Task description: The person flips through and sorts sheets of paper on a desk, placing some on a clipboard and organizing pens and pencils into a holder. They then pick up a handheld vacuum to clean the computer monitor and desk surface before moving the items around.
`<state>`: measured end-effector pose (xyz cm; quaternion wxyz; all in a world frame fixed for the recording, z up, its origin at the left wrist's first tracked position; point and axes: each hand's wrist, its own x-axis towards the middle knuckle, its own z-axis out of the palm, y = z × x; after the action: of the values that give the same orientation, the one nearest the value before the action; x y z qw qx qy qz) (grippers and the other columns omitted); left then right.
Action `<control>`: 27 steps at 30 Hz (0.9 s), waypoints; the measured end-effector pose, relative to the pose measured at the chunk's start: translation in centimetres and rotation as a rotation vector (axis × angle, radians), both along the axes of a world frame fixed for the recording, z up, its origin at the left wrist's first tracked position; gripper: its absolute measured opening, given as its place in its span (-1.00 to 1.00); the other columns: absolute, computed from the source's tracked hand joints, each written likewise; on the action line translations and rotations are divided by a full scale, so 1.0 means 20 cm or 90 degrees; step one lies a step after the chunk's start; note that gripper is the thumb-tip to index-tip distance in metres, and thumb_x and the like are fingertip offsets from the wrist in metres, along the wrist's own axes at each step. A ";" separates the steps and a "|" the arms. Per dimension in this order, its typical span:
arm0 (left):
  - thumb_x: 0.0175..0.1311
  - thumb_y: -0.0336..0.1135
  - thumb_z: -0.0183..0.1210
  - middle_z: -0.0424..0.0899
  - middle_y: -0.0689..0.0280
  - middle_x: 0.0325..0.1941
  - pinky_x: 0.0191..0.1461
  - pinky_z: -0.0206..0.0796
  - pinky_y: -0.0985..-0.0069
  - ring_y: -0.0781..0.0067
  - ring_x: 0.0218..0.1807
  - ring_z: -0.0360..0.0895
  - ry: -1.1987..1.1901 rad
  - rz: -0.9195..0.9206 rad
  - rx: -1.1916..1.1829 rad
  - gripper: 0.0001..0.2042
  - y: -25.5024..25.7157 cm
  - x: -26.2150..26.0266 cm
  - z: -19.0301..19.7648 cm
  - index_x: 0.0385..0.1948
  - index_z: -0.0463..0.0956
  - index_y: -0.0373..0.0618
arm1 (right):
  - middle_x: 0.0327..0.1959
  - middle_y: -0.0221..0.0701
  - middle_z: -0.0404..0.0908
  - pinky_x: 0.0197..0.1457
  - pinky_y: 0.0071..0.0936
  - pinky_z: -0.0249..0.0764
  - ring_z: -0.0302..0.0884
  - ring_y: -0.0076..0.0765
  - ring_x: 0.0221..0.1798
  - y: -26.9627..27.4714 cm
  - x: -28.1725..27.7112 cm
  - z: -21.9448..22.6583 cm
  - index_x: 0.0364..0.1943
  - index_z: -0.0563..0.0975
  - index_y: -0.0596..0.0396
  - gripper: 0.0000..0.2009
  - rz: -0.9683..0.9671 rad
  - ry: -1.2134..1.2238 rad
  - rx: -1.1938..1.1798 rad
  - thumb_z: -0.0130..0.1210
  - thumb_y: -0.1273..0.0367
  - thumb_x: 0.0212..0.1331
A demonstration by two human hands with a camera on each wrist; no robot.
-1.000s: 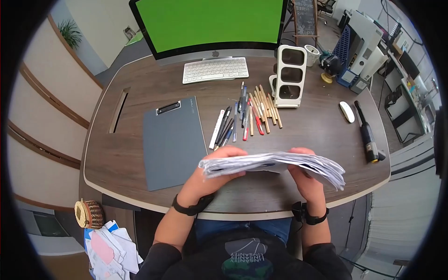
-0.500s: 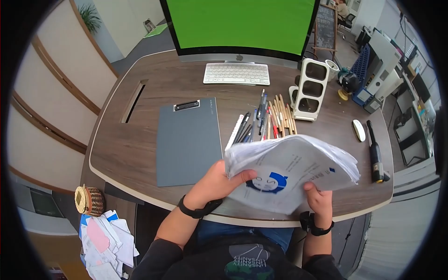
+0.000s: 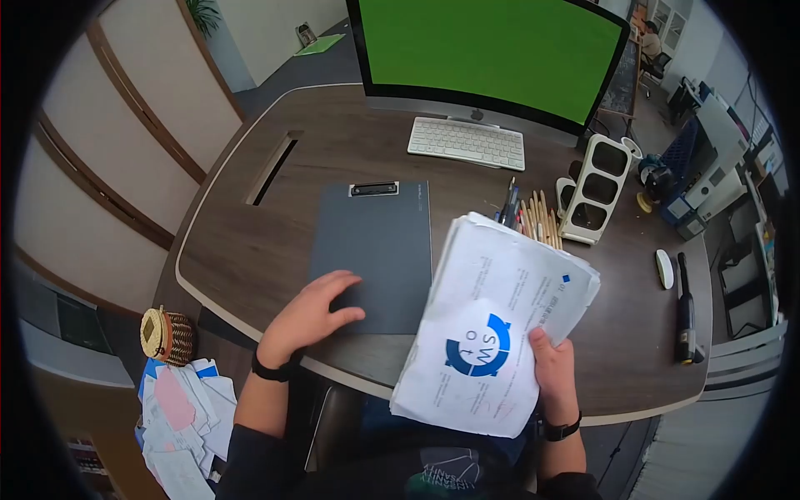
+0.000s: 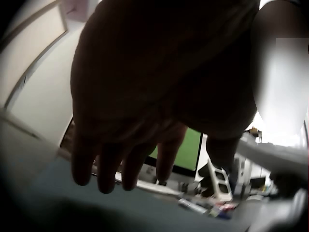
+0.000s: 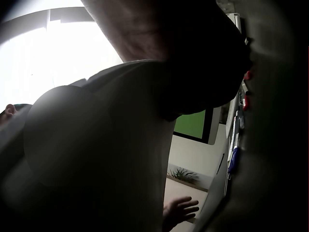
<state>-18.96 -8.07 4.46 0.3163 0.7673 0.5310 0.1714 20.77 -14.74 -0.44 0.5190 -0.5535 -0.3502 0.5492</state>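
A thick stack of white paper (image 3: pixel 467 292) with a blue ring print is gripped at its right edge by my right hand (image 3: pixel 553 367), thumb on top. My left hand (image 3: pixel 307 318) holds nothing; its fingers are spread over the lower left part of the grey clipboard (image 3: pixel 375 258). Whether it touches the board cannot be told. In the left wrist view the fingers of my left hand (image 4: pixel 130 111) extend above the grey board. The right wrist view shows the dark paper stack (image 5: pixel 116 145) beside my right hand (image 5: pixel 203 63).
Behind the stack lie pens and pencils (image 3: pixel 540 218), partly hidden. A white three-slot holder (image 3: pixel 597 190), keyboard (image 3: pixel 467 143) and monitor (image 3: pixel 492 58) stand farther back. At the right are a mouse (image 3: pixel 664 269) and a black tool (image 3: pixel 686 308). A basket (image 3: pixel 177 337) and loose papers (image 3: pixel 187 417) sit lower left.
My left hand has let go of the stack and moved left over the clipboard. The stack, held by my right hand, has turned from edge-on to showing its printed face. The head view has shifted.
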 end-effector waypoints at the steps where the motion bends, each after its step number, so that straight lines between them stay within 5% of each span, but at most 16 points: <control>1: 0.28 -0.13 0.28 0.49 -0.05 0.28 0.43 0.20 0.13 -0.02 0.34 0.40 0.151 0.003 0.100 -0.51 -0.02 -0.01 -0.03 0.18 0.49 -0.16 | -0.01 -0.27 0.67 0.07 -0.46 0.51 0.58 -0.42 -0.04 0.00 0.02 -0.01 0.06 0.56 0.37 -0.62 -0.008 0.006 -0.004 0.18 0.26 0.40; 2: 0.23 -0.15 0.30 0.32 -0.16 0.40 0.53 0.02 0.03 -0.17 0.46 0.22 0.180 -0.001 0.044 -0.45 -0.03 -0.02 -0.06 0.25 0.45 -0.10 | 0.00 -0.26 0.67 0.08 -0.46 0.51 0.59 -0.41 -0.04 -0.01 0.04 -0.02 0.07 0.55 0.38 -0.61 -0.017 0.012 -0.010 0.18 0.26 0.40; 6: 0.21 -0.18 0.32 0.14 -0.09 0.54 0.60 -0.14 0.03 -0.16 0.58 0.01 0.265 0.002 0.067 -0.38 -0.10 0.02 -0.16 0.35 0.38 -0.01 | 0.01 -0.21 0.66 0.06 -0.43 0.55 0.62 -0.35 -0.05 -0.05 0.09 -0.04 0.09 0.52 0.41 -0.59 -0.053 0.060 -0.014 0.16 0.27 0.40; 15: 0.21 -0.23 0.31 0.18 -0.09 0.52 0.56 -0.02 -0.02 -0.14 0.54 0.10 0.285 -0.065 0.022 -0.43 -0.22 0.04 -0.10 0.32 0.43 0.05 | -0.01 -0.19 0.68 0.01 -0.43 0.57 0.64 -0.36 -0.09 -0.05 0.05 -0.01 0.10 0.51 0.42 -0.56 -0.028 0.036 -0.044 0.18 0.23 0.39; 21: 0.19 -0.19 0.32 0.29 -0.11 0.45 0.50 0.14 0.07 -0.18 0.47 0.24 0.267 -0.146 -0.018 -0.45 -0.31 0.01 -0.01 0.25 0.47 -0.09 | -0.10 -0.24 0.70 -0.02 -0.47 0.56 0.64 -0.42 -0.13 0.02 -0.04 0.03 0.02 0.58 0.40 -0.64 0.043 -0.042 -0.120 0.15 0.28 0.40; 22: 0.19 -0.16 0.33 0.39 -0.10 0.38 0.43 0.24 0.15 -0.20 0.41 0.33 0.241 -0.163 -0.025 -0.43 -0.26 -0.03 -0.02 0.24 0.44 -0.18 | -0.10 -0.25 0.71 -0.03 -0.47 0.56 0.64 -0.43 -0.13 0.05 -0.07 0.05 0.00 0.59 0.40 -0.65 0.067 -0.071 -0.127 0.15 0.29 0.40; 25: 0.34 -0.13 0.26 0.52 -0.06 0.27 0.34 0.32 0.23 -0.04 0.32 0.46 0.080 0.050 -0.219 -0.45 -0.10 0.02 0.16 0.26 0.38 -0.24 | -0.15 -0.27 0.72 -0.07 -0.49 0.56 0.64 -0.48 -0.16 0.12 -0.20 0.09 -0.03 0.61 0.38 -0.68 0.133 -0.097 -0.122 0.13 0.30 0.41; 27: 0.39 -0.12 0.22 0.55 -0.01 0.23 0.29 0.36 0.32 0.14 0.27 0.51 -0.293 0.138 -0.259 -0.44 0.00 0.03 -0.02 0.28 0.33 -0.32 | -0.17 -0.28 0.72 -0.08 -0.50 0.57 0.64 -0.48 -0.17 0.17 -0.30 0.14 -0.03 0.61 0.37 -0.68 0.182 -0.100 -0.111 0.12 0.30 0.42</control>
<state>-18.45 -8.09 3.98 0.5547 0.5687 0.5472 0.2636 14.83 -11.24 2.40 0.3571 -0.5821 -0.4159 0.6006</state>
